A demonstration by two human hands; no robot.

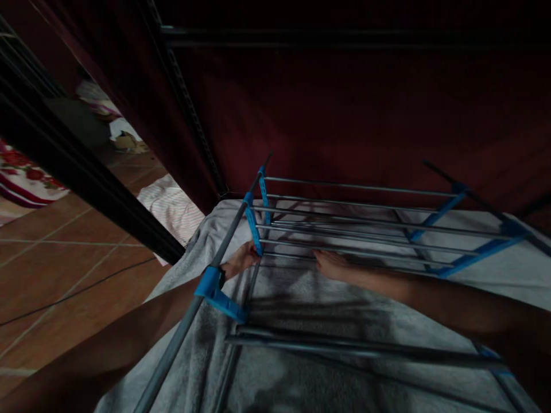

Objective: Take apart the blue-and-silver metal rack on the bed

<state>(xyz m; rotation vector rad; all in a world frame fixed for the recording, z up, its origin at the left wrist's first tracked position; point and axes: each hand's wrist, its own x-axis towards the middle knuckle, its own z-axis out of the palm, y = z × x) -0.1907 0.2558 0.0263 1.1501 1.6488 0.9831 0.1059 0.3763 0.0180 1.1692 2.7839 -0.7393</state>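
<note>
A rack of grey metal tubes and blue plastic brackets lies across a grey blanket (344,327). My left hand (244,258) is closed around the lower end of a slotted blue bracket (253,226) on the rack's left side, where a rod meets it. Farther right, my right hand (331,265) has its fingers curled at the lowest metal rod (293,256), though the shade blurs the exact grip. A second blue bracket (215,292) sits on the long side tube (172,350) above my left forearm. More rods run across to the blue brackets (473,255) on the right.
Loose-looking tubes (365,347) cross the blanket near me. Dark red fabric (344,115) hangs behind, with a black post (107,178) at the left. Beyond it are a tiled floor (64,275), a thin cable (90,287) and a striped cloth (172,209).
</note>
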